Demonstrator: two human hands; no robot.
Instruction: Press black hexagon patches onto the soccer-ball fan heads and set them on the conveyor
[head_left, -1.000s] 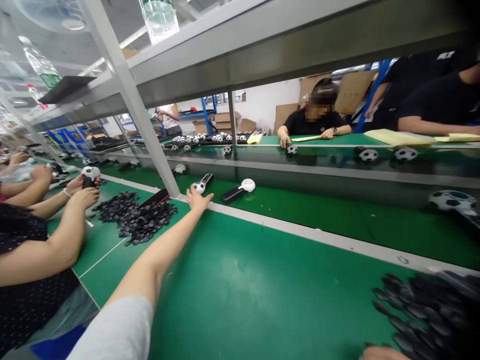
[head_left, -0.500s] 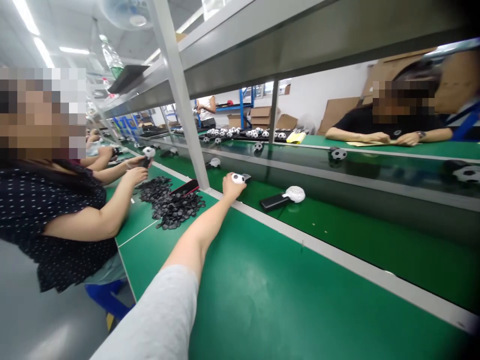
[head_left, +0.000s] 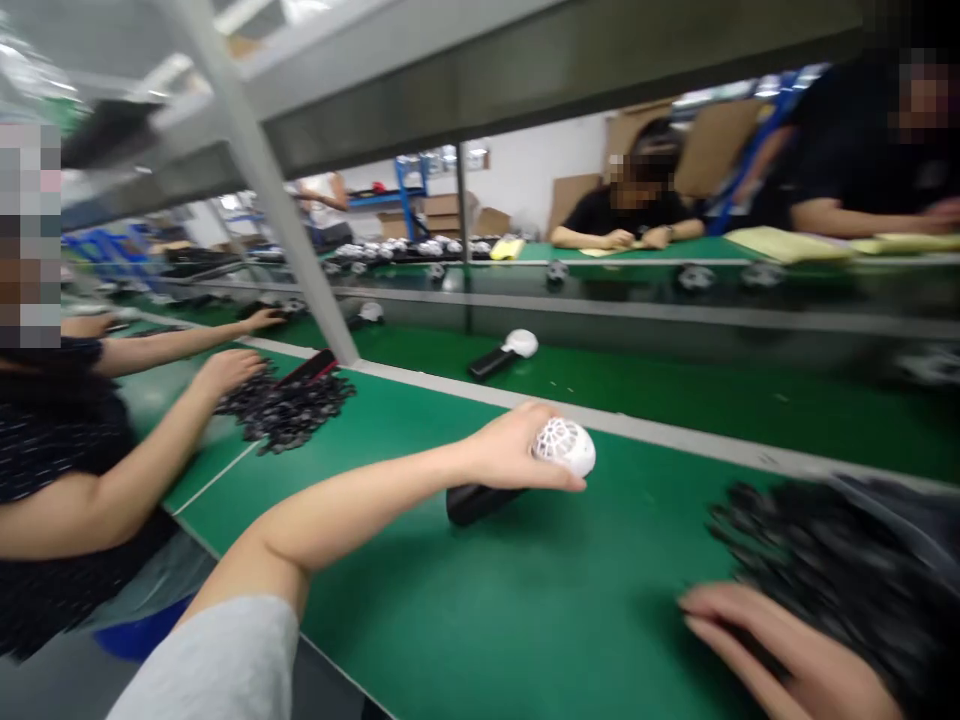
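My left hand (head_left: 517, 450) is wrapped round a handheld fan (head_left: 566, 447) with a round white grille head and a black handle, held over the green table. The handle sticks out below my palm, pointing left. At the lower right, my right hand (head_left: 795, 650) has its thumb and fingertips brought together beside a heap of small black parts (head_left: 817, 560). Whatever sits in that pinch is dark and blurred. Another handheld fan (head_left: 519, 345) lies on the belt beyond the table's rail.
A metal post (head_left: 281, 200) rises from the rail (head_left: 637, 428) at left. To the left, a co-worker's hand (head_left: 231, 370) touches another pile of black parts (head_left: 300, 405). Across the line, football-patterned fans (head_left: 694, 277) sit on a ledge, and people sit at the far table.
My left hand has lifted a fan from the belt and brought it right and nearer, over the table. My right hand and the black heap beside it have come into view as the camera turned right.
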